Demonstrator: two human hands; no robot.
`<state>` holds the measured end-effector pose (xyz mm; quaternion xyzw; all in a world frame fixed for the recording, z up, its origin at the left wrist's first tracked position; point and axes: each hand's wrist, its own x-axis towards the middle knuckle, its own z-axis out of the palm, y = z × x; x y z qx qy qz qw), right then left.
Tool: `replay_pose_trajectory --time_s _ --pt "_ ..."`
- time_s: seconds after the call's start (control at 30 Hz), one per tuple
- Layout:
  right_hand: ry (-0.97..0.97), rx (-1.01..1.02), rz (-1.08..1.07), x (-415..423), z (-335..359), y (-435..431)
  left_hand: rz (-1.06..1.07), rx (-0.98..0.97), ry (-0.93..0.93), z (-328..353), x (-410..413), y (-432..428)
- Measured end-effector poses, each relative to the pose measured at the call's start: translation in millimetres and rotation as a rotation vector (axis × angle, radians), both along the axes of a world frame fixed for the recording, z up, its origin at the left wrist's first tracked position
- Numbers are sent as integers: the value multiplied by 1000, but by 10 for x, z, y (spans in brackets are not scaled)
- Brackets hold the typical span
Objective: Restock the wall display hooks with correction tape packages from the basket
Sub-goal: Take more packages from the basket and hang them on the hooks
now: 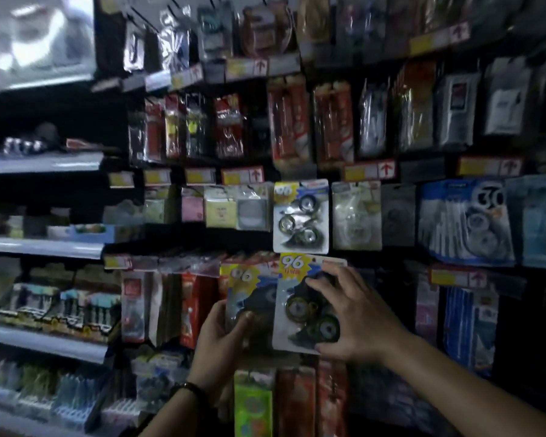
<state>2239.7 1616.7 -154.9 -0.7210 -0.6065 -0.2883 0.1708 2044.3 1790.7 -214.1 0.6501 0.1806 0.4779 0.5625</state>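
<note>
Grey shelves (41,247) far left, dim. Left hand (221,339) grips tape pack (249,298), thumb across front. Second pack (300,307) just beside it; third pack (300,216) hangs above, probably on hook. Right hand (353,316) clasps second pack, fingers over blister, thumb at bottom edge.

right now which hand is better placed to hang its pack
Right: the right hand grips a white card pack with yellow 96 burst directly below the matching hung pack; the left hand holds a second pack further left.
</note>
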Motion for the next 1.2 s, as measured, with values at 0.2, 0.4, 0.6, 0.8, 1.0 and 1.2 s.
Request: replay_pose_trajectory --time_s 0.2,0.4,0.6,0.8,1.0,1.2 --pt "-160 87 -87 89 515 407 460 301 -92 504 -78 366" --pt "-298 39 -256 144 998 799 419 366 -133 751 -36 504" --pt "-363 15 -334 229 1220 992 309 309 -158 778 80 570" --pt "-386 11 -349 268 1113 1020 236 319 -172 773 152 565" --pt "-370 23 -353 330 969 1031 216 326 -157 741 166 576" --pt "-349 43 -384 347 1115 1075 202 334 -134 719 223 601"
